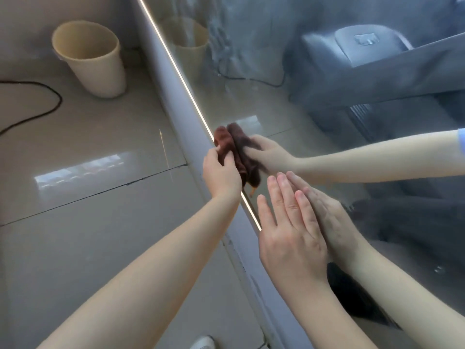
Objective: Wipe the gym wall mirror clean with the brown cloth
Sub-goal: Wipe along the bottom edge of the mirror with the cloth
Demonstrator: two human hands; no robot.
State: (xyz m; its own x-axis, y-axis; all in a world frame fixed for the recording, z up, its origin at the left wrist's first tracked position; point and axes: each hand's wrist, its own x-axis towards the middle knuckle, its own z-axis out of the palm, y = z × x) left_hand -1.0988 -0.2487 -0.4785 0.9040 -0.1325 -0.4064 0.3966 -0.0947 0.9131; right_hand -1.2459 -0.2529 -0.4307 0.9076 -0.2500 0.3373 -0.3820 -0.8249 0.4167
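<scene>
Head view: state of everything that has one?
mirror: hazy, streaked
brown cloth: bunched, against the mirror near its edge
left hand: grips the brown cloth
right hand: flat on the mirror, fingers straight
bin: upright
cable: lying loose

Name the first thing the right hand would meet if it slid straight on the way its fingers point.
Probably the brown cloth, gripped by the left hand against the mirror; depth is unclear, so the right hand might slip past beside it.
</scene>
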